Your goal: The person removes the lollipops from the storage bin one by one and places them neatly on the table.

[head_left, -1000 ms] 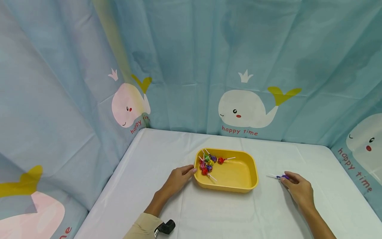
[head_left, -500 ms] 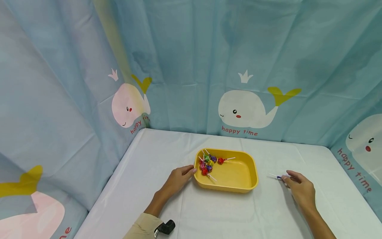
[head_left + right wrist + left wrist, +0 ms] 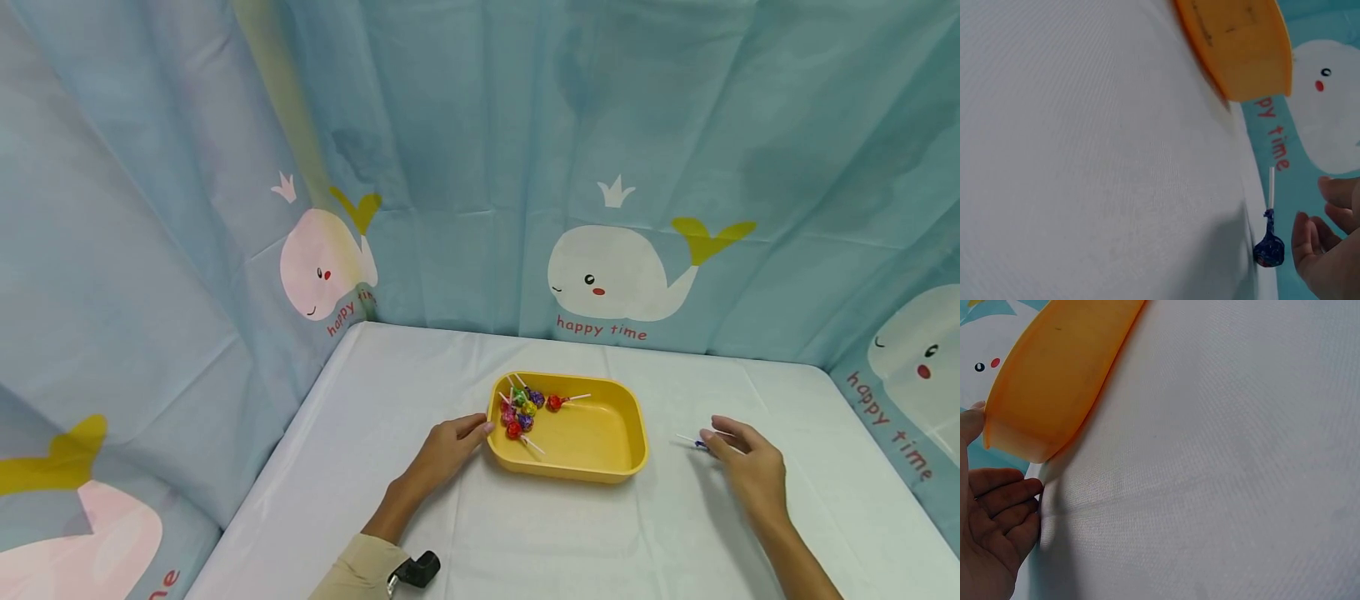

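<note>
My left hand [image 3: 446,454] grips the left rim of a yellow plastic tray [image 3: 592,477], thumb at the edge; in the left wrist view its lower fingers [image 3: 1007,509] curl loosely below the tray wall. Inside the tray, at its left, lie several wrapped lollipops [image 3: 527,422] in red, purple, green, yellow and pink. To the right of the tray, a blue-purple lollipop [image 3: 1269,251] lies on the white cloth with its white stick pointing toward the tray. My right hand [image 3: 753,475] hovers beside it with relaxed fingers, and a gap shows between fingertips and candy in the right wrist view.
A white cloth [image 3: 525,533] covers the table. Blue curtains [image 3: 465,167] printed with whales rise at the back and both sides. A black wrist strap piece [image 3: 420,570] shows at the left sleeve [image 3: 363,567].
My right hand has let go of the blue-purple lollipop and lifted slightly away, leaving it on the cloth. My left hand and the tray have stayed where they were.
</note>
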Motion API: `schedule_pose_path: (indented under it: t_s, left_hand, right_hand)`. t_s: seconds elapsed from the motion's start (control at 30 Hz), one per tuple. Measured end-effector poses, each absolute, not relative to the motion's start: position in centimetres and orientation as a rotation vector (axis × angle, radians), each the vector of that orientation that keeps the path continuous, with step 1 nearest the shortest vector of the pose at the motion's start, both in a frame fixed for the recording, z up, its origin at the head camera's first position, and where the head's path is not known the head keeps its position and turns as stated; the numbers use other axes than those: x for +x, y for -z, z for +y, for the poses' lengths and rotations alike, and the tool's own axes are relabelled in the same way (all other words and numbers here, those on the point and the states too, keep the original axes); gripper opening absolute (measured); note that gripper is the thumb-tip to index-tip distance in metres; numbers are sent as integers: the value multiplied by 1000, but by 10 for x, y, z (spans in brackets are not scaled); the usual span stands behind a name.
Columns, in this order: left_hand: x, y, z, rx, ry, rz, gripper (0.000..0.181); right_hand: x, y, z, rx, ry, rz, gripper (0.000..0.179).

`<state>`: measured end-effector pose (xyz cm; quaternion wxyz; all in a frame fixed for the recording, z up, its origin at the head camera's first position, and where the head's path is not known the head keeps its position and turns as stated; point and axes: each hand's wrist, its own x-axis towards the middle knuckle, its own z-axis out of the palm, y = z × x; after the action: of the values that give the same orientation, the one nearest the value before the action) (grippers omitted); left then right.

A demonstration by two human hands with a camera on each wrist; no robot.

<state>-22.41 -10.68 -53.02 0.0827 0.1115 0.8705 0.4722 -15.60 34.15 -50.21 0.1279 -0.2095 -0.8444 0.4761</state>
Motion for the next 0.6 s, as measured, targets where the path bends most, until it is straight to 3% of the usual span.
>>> schedule_pose_path:
  t_s: [0.6]
  left_hand:
    - [-224, 531, -107, 337, -1411, 2610, 67]
  right_hand:
    - [-155, 486, 310, -403, -1502, -2403, 55]
